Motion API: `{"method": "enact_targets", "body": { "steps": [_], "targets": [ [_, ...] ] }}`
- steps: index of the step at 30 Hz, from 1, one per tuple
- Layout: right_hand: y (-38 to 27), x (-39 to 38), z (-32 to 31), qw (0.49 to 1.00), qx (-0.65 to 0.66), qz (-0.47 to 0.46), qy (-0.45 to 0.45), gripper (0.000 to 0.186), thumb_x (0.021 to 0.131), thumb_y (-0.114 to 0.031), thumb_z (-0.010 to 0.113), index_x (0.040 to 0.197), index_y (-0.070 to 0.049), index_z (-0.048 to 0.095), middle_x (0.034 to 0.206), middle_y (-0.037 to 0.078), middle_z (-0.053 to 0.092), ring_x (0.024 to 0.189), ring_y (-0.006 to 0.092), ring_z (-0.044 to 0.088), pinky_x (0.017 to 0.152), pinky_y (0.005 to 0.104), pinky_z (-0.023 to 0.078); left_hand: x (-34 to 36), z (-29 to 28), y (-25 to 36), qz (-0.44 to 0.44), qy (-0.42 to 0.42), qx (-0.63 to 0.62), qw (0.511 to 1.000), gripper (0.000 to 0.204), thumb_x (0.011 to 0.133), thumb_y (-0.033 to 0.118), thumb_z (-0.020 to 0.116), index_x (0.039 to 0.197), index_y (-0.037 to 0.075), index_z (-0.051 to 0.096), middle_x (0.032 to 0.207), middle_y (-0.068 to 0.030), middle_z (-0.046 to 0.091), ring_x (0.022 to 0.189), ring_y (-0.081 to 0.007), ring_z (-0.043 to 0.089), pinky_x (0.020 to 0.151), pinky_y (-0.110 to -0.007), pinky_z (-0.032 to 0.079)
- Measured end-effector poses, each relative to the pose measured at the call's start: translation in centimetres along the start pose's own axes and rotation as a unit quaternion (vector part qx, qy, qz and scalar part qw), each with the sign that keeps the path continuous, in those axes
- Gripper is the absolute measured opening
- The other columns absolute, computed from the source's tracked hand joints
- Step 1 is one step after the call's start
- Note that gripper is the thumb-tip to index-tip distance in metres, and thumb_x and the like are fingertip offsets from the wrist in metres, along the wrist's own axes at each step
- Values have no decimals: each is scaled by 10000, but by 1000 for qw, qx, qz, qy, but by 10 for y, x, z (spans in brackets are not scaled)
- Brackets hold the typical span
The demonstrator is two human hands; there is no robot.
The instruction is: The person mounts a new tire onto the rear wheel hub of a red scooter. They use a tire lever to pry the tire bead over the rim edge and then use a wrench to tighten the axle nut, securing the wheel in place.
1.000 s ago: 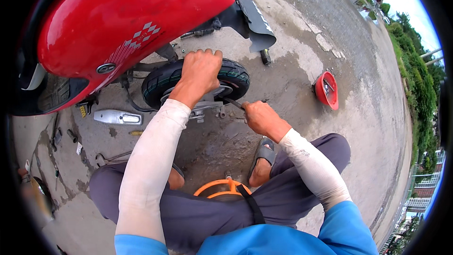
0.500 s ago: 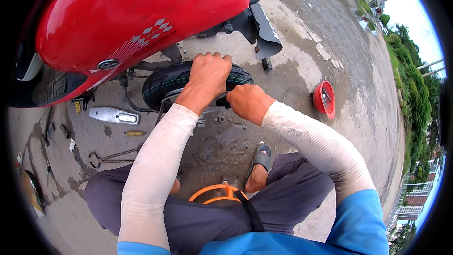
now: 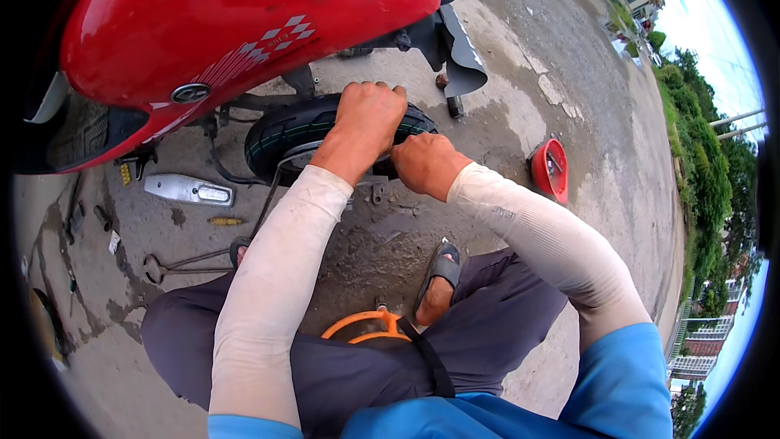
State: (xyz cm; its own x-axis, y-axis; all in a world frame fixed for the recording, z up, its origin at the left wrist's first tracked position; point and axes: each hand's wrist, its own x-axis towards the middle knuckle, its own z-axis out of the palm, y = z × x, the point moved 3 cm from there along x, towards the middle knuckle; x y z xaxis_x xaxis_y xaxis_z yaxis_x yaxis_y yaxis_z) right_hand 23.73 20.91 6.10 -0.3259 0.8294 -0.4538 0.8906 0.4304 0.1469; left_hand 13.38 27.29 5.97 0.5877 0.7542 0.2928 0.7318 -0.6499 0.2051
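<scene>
A black scooter tyre (image 3: 272, 132) on its rim sits beneath the red scooter body (image 3: 244, 24). My left hand (image 3: 364, 122) is closed over the tyre's upper side, its fingertips turned out of sight. Close beside it, my right hand (image 3: 429, 164) is closed at the right part of the wheel. Whatever either fist grips is hidden behind the fingers. A thin dark metal rod (image 3: 266, 205) slants down from the rim, next to my left forearm.
Left on the concrete lie a silver metal cover (image 3: 188, 189), a yellow-handled tool (image 3: 225, 221) and a long ring-ended rod (image 3: 191, 263). A red bowl-like container (image 3: 549, 171) holding tools stands right. An orange ring-shaped frame (image 3: 357, 323) is between my legs.
My left hand has shifted slightly right and up, and my right hand slightly up, bringing the two closer together. The scooter body appears a little further right in view.
</scene>
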Motion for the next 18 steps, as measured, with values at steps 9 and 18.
{"method": "enact_targets", "body": {
  "steps": [9,18],
  "targets": [
    [34,-153,64,880,416,225,-37,268,1003,-212,565,977,8,716,870,190,703,857,340,702,749,463,540,-4,-8,1,10,-30,-19,999,443,611,126,886,1000,30,698,936,-182,746,874,-352,746,767,-445,594],
    [-50,-190,132,649,643,256,316,224,1030,-156,633,1127,17,737,834,20,601,809,89,544,667,255,434,-2,-26,-14,40,-146,-10,988,528,686,113,843,1159,12,632,1036,-218,720,1017,-427,693,856,-502,565]
  ]
}}
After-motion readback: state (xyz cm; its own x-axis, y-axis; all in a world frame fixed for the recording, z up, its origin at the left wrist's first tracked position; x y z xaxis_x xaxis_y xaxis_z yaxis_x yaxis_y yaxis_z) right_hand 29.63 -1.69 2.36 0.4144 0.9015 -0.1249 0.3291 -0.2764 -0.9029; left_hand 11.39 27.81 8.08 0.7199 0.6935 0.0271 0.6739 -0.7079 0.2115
